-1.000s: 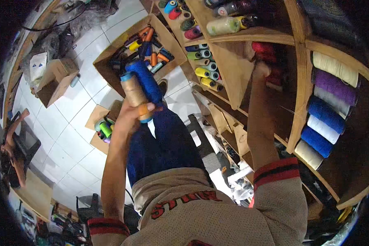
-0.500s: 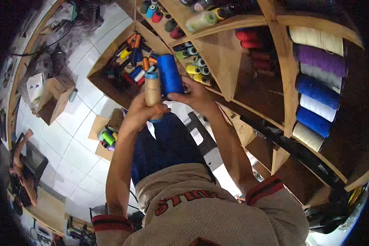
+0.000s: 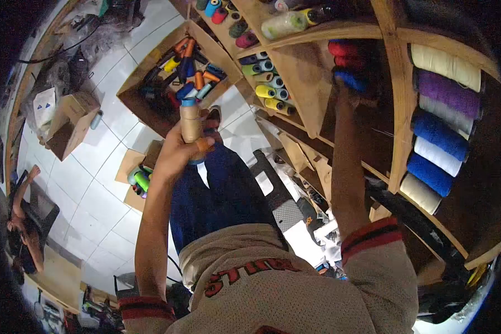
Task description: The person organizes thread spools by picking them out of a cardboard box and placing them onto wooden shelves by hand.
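Observation:
A beige thread spool (image 3: 191, 121) with blue ends stands upright in my left hand (image 3: 179, 149), its fingers wrapped round the lower part. My right hand (image 3: 344, 88) reaches into a compartment of the wooden shelf, its fingers at a blue spool (image 3: 350, 81). That blue spool lies just below the red spools (image 3: 344, 54). The fingertips of my right hand are partly hidden in shadow and by the spool.
A cardboard box (image 3: 133, 103) of mixed spools is on the tiled floor, with smaller boxes nearby. On the right shelf (image 3: 398, 111) lies a row of large spools (image 3: 440, 131). Another person's arm (image 3: 21, 211) shows at the far left.
The blue spool has gone from between my hands into the shelf compartment with my right hand. My left hand has moved slightly left and still holds the beige spool.

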`<action>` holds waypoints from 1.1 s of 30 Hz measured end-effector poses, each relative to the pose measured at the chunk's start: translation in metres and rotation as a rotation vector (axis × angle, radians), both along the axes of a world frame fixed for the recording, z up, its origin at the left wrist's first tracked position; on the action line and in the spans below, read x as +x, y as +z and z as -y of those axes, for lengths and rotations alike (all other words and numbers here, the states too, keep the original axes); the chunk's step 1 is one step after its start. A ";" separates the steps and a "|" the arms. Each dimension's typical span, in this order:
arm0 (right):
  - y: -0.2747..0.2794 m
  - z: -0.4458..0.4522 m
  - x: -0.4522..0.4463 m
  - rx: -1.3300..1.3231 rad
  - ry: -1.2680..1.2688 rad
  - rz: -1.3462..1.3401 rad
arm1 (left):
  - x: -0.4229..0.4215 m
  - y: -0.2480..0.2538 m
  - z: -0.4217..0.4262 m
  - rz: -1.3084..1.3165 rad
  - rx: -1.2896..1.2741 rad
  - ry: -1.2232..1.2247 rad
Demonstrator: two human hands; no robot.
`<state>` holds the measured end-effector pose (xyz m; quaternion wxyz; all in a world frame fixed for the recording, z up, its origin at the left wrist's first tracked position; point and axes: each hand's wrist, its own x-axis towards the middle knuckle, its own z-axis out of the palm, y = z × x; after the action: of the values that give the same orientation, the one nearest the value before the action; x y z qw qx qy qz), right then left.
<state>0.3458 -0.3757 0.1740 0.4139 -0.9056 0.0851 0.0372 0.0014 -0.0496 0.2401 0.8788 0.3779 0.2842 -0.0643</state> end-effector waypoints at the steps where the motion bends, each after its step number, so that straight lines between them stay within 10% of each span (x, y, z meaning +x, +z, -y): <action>1: -0.005 -0.001 0.011 -0.140 0.029 0.045 | -0.004 -0.001 -0.001 -0.004 0.030 -0.017; 13: -0.034 0.002 0.042 -0.744 0.153 0.047 | -0.015 -0.006 -0.004 -0.040 0.151 -0.031; 18: -0.015 -0.021 -0.002 -0.098 0.170 -0.136 | -0.005 0.005 -0.002 -0.040 -0.200 0.095; 23: 0.089 -0.123 -0.165 0.485 0.708 -0.943 | 0.023 0.001 0.030 0.000 0.277 -0.045; 30: 0.081 -0.100 -0.192 0.105 0.726 -0.523 | 0.063 -0.002 0.063 0.135 0.543 -0.130; 31: 0.061 -0.084 -0.184 0.425 0.352 -0.408 | 0.062 -0.007 0.063 0.131 0.597 -0.126; 33: 0.052 -0.040 -0.137 0.010 0.366 -0.053 | 0.054 -0.017 0.062 0.115 0.697 -0.122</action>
<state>0.2088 -0.3359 0.2257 0.4023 -0.9026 -0.0706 0.1359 0.0551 -0.1112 0.2235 0.7061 0.6742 0.2164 0.0057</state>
